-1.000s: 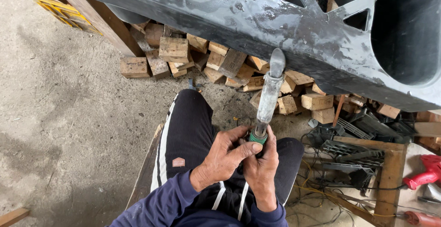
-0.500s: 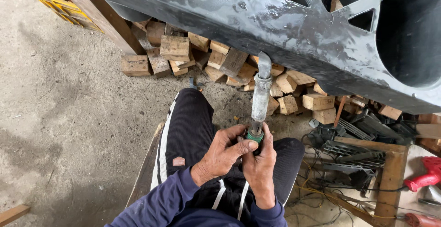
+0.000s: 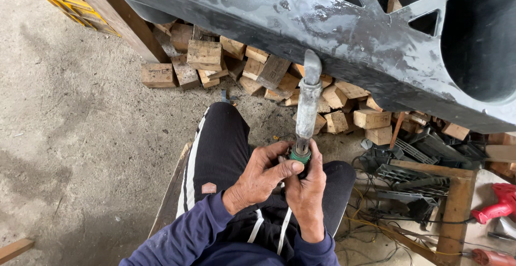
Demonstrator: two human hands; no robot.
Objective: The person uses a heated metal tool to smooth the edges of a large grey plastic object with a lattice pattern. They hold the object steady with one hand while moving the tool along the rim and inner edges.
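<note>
Above the lap, both hands (image 3: 285, 182) clasp a grey tool (image 3: 307, 102).

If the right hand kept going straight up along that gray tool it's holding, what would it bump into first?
Probably the big dark gray molded part overhead. The right hand and left hand grip the green collar of the gray tool, whose tip seems to touch that part already, though depth is hard to judge.
</note>
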